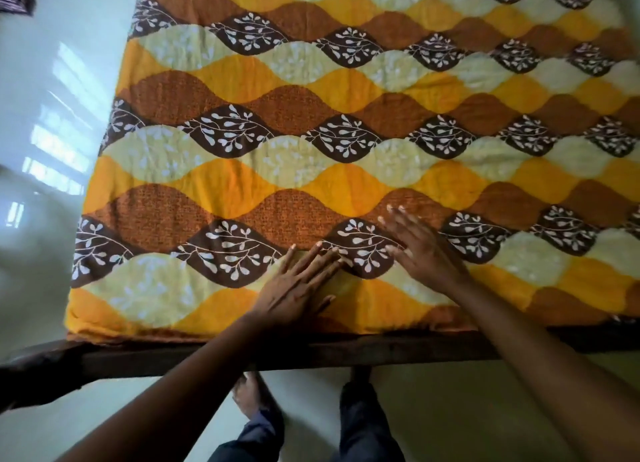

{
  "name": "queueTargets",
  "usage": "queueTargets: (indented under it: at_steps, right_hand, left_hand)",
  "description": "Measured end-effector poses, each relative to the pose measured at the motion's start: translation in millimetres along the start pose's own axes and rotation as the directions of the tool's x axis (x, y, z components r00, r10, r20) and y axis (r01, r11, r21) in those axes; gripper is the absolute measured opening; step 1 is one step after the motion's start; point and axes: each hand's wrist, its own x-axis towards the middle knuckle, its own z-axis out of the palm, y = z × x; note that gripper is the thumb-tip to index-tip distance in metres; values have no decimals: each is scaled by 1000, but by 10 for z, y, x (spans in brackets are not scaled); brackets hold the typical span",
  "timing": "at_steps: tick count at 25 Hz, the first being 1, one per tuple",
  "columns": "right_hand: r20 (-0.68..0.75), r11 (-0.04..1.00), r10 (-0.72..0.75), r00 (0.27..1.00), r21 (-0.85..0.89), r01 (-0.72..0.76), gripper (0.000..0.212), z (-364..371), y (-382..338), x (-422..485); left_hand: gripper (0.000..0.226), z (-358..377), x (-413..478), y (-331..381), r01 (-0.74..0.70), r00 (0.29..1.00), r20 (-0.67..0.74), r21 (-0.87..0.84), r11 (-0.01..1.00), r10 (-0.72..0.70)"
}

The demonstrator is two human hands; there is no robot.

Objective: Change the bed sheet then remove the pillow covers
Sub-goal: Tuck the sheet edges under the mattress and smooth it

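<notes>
Orange, brown and cream wave-patterned cotton bed sheet [346, 122] covers the bed, filling the frame. Left hand [298, 288] and right hand [419, 250], lower centre, lie flat with fingers straight, likely smoothing wrinkles.

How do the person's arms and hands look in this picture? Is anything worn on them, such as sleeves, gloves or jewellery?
Both are bare. The left hand and the right hand carry no glove and no ring that I can see. The left arm and the right arm show no sleeve, watch or bracelet up to the picture's edge. Lower down, dark blue trousers show.
</notes>
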Motion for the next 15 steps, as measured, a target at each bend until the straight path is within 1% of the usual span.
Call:
queueTargets:
  at_steps: [1,3,4,5,6,7,8,10,12,13,15]
  right_hand:
    - [16,999,7,1000,-32,-7,60,-62,208,111]
    - [38,994,79,996,-78,-76,68,-152,595,411]
    - [40,990,111,993,-88,-107,72,-162,741,562]
    - [58,986,132,990,-112,-125,73,-141,828,670]
    - [62,982,120,991,-153,-109,72,-87,868,726]
    - [64,978,81,995,-198,-67,70,15,876,709]
    - [53,973,12,999,-231,1,68,110,850,633]
    - [56,956,-170,984,-235,178,64,202,777,389]
    - [88,909,-338,937,-227,350,62,267,722,110]
    - [122,883,-401,908,-211,419,63,283,695,-36]
    - [177,825,-509,842,-179,536,63,341,671,-324]
  left_hand:
    - [57,44,180,175,-13,1000,15,8,1000,12]
    - [58,174,460,362,27,998,62,-21,999,-26]
    - [58,233,526,400,64,996,64,-12,998,-63]
    - [58,308,554,429,84,996,35,16,996,-84]
    - [58,311,551,467,79,995,57,47,996,-82]
    - [59,312,514,480,53,997,53,82,995,-57]
    - [59,296,471,476,15,998,54,109,994,-21]
    - [63,291,397,441,-46,995,94,128,991,34]
    - [67,309,347,399,-83,990,123,140,987,65]
    - [69,319,338,425,-94,991,105,142,985,79]
    - [69,252,317,483,-107,989,114,139,984,91]
